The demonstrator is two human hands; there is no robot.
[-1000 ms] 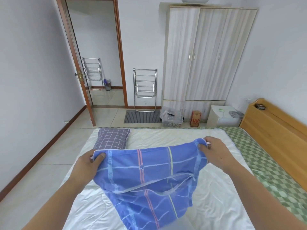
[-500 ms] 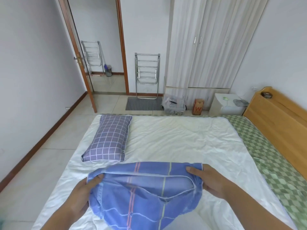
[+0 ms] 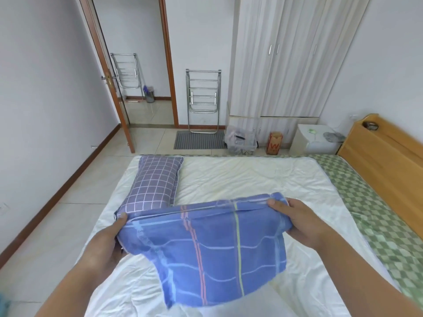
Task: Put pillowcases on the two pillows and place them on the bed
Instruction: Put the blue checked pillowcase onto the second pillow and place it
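A blue plaid pillowcase (image 3: 212,250) hangs over the bed (image 3: 240,179), stretched between both hands by its zipped top edge. My left hand (image 3: 107,243) grips the left corner, thumb on top. My right hand (image 3: 299,223) grips the right corner, fingers curled under the cloth. A pillow in a purple grid pillowcase (image 3: 153,184) lies on the white sheet at the bed's far left, its near end partly hidden behind the blue cloth. I cannot tell whether a pillow is inside the blue pillowcase.
A wooden headboard (image 3: 389,156) borders the bed on the right, beside a green checked strip of mattress (image 3: 370,209). Beyond the bed stand a wardrobe (image 3: 286,60), a white nightstand (image 3: 315,138), a plastic box (image 3: 240,140), a folded metal rack (image 3: 202,99) and an open door (image 3: 107,72).
The pillowcase came down from chest height toward the bed, then rose slightly and spread wider. Both hands kept hold of its corners. My view tilted down toward the mattress.
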